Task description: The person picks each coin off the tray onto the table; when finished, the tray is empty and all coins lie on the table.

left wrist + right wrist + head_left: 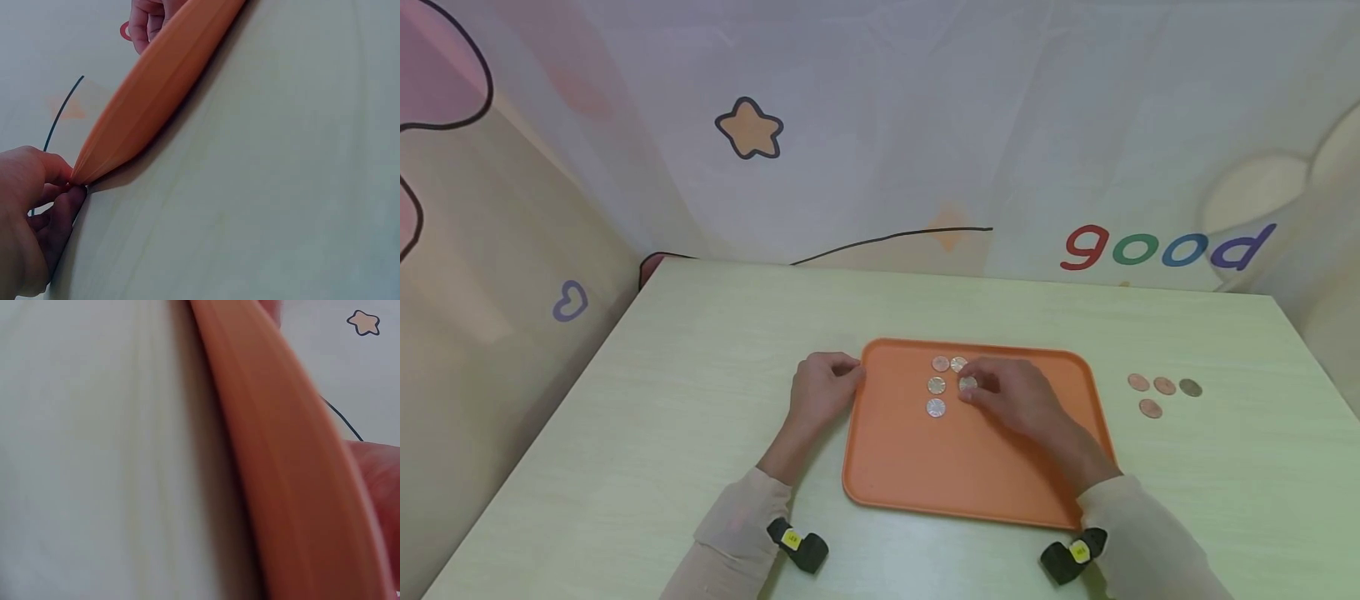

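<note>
An orange tray (955, 479) lies on the table. My left hand (823, 387) pinches the tray's left rim between thumb and fingers; the left wrist view also shows this hand (40, 212) at the rim. Over the tray, my right hand (1018, 400) pinches a silvery coin (967, 383) between thumb and fingertips. Left of it, a copper-toned coin (941, 363) and a silvery coin (958, 364) form a top row, the latter close to my fingers. Below the copper-toned one lie two more silvery coins (936, 385). In the right wrist view, the tray wall hides most of my right hand (381, 487).
On the pale table (625, 433), right of the tray, lie several loose coins: copper-toned ones (1164, 386) and a darker one (1191, 387). Behind the table hangs a printed cloth (880, 125). Black wrist cameras (808, 552) sit at both sleeves.
</note>
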Demonstrator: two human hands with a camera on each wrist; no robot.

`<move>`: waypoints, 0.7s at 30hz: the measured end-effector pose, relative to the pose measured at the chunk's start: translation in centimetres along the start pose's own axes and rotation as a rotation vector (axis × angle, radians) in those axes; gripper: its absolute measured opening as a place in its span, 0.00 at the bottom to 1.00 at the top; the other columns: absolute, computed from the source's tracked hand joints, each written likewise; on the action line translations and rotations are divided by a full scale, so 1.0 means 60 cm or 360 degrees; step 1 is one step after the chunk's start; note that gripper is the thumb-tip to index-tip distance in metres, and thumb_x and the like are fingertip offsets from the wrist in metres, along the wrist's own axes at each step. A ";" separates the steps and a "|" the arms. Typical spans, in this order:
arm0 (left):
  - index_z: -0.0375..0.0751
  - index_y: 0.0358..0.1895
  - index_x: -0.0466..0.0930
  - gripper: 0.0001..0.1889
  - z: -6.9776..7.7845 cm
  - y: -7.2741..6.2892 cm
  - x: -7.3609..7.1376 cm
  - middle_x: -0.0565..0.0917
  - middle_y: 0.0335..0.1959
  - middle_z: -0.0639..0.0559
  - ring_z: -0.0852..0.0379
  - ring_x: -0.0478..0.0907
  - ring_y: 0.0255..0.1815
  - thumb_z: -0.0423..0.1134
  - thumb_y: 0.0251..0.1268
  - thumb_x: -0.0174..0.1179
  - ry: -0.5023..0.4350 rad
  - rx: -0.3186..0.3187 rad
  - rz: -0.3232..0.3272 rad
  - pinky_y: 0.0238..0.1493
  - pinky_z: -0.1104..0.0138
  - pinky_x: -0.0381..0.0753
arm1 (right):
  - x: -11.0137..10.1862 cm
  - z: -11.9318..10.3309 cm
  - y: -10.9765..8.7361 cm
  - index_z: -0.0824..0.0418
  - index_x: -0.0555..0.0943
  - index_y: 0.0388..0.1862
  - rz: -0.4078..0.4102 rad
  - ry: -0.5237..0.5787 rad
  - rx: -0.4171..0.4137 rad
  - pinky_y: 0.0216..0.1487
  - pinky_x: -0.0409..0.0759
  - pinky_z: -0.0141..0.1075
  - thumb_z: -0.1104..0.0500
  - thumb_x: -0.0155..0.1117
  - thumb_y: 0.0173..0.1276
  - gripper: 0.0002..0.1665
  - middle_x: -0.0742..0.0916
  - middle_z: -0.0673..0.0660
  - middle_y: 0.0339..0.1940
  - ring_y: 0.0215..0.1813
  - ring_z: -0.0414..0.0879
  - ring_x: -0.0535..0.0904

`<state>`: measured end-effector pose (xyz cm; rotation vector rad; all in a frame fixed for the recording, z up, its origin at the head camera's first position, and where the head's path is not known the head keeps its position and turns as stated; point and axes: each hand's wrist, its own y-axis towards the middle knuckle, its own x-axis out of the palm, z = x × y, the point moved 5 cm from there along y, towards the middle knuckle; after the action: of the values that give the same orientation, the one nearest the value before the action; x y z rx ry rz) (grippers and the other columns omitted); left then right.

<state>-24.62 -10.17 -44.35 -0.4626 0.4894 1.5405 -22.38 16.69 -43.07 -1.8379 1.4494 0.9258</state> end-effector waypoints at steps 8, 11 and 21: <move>0.43 0.36 0.92 0.09 0.001 0.000 -0.002 0.91 0.32 0.49 0.57 0.82 0.32 0.40 0.62 0.63 0.0002 -0.0003 0.0002 0.34 0.68 0.77 | -0.003 0.003 -0.002 0.54 0.86 0.56 -0.0042 0.0108 0.0004 0.55 0.84 0.47 0.55 0.71 0.67 0.19 0.91 0.54 0.45 0.46 0.49 0.81; 0.43 0.36 0.92 0.09 0.001 0.000 -0.002 0.91 0.31 0.49 0.58 0.82 0.31 0.39 0.62 0.63 -0.0002 -0.0004 0.0000 0.33 0.68 0.77 | -0.005 0.003 -0.003 0.55 0.86 0.57 -0.0057 0.0116 -0.0023 0.51 0.83 0.43 0.57 0.71 0.67 0.19 0.90 0.54 0.42 0.44 0.48 0.79; 0.42 0.36 0.92 0.08 0.003 0.000 -0.001 0.91 0.32 0.49 0.56 0.84 0.33 0.38 0.62 0.63 0.0009 0.0013 0.0008 0.35 0.67 0.79 | -0.007 0.009 -0.002 0.57 0.86 0.55 -0.0063 0.0203 0.0035 0.44 0.79 0.36 0.57 0.73 0.65 0.19 0.88 0.53 0.37 0.41 0.47 0.78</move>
<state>-24.60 -10.15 -44.17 -0.4600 0.5013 1.5416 -22.41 17.41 -43.00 -1.9328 1.4874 0.7828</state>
